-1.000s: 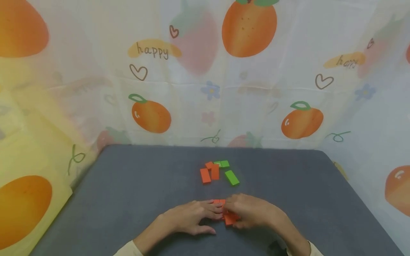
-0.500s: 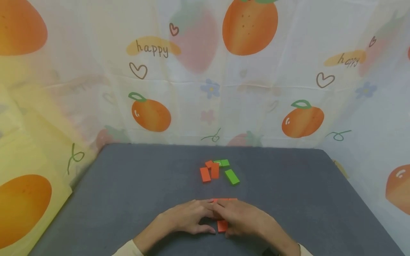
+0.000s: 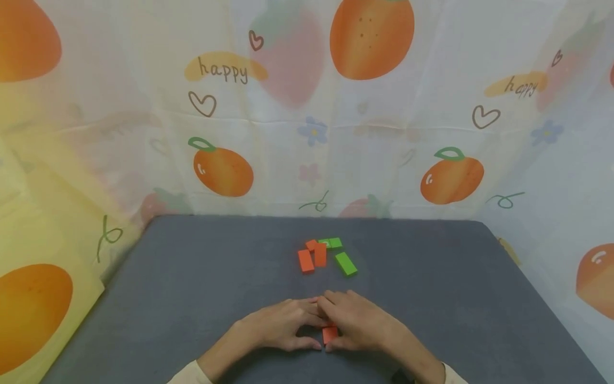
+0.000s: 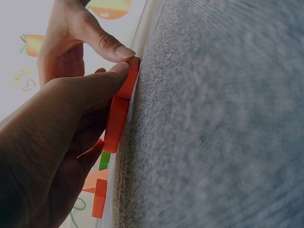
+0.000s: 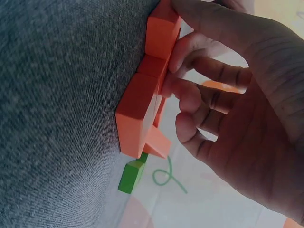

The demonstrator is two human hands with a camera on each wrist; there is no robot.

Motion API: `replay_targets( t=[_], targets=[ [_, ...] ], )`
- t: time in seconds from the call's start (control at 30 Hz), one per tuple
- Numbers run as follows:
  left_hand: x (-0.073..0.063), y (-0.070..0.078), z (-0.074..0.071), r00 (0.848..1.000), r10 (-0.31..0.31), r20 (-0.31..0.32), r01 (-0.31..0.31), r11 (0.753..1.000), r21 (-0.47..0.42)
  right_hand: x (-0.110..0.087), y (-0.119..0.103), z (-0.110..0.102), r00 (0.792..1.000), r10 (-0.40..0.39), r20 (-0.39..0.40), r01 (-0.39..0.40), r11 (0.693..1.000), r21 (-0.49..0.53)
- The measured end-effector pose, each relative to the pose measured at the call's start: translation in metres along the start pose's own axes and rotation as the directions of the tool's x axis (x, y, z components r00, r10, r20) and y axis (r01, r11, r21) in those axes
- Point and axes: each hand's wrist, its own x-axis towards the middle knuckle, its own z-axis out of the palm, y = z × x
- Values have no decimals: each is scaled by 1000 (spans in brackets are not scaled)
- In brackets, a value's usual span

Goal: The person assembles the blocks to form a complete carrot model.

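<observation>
Orange blocks (image 3: 330,335), group one: lying towards six o'clock on the grey table (image 3: 216,272), between your two hands and mostly hidden from above; in your right wrist view, three are showing as a touching row.

Left hand (image 3: 288,325), one: resting at nine o'clock of that group, its fingers extending fairly straight onto the blocks, its thumb standing apart from them.

Right hand (image 3: 357,322), one: resting at three o'clock of the group, its fingers bending over the row, its thumb touching the nearest block; whether it is clamping on a block, you cannot tell.

Group two, well apart, lying at twelve o'clock from your hands:
- tall orange block (image 3: 320,255), sitting at the middle;
- second orange block (image 3: 305,261), lying just beside it at about eight o'clock;
- small orange piece (image 3: 312,245), partly showing at ten o'clock;
- green pair (image 3: 335,243), lying at one o'clock, one bearing a pale mark;
- single green block (image 3: 346,264), lying slantwise at four o'clock.

Fruit-printed cloth (image 3: 283,160), backdrop: hanging behind the table at twelve o'clock.

Cream sleeves (image 3: 192,374), two: showing at your wrists.
</observation>
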Motion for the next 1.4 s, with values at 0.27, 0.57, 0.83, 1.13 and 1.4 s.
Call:
replay_targets(
  t=[0.27, 0.57, 0.83, 1.13, 1.4],
  targets=[
    [0, 1, 0, 1000, -22, 8, 22, 1000, 2, 1, -3, 2, 999, 33, -26, -34, 998, -52],
    [0, 0, 0, 1000, 8, -16, -8, 1000, -13, 2, -1, -1, 1000, 28, 0, -28, 999, -18],
    [1, 1, -1, 999, -18, 31, 17, 1000, 17, -4, 14, -21, 998, 38, -55, -32, 995, 95],
    [1, 1, -3, 999, -18, 49, 17, 1000, 23, 42, 55, -61, 985, 106, -133, -95, 992, 87],
    [1, -1, -2, 999, -10, 50, 9, 1000, 10, 109, 77, -55, 991, 132, -27, -132, 991, 16]
  ],
)
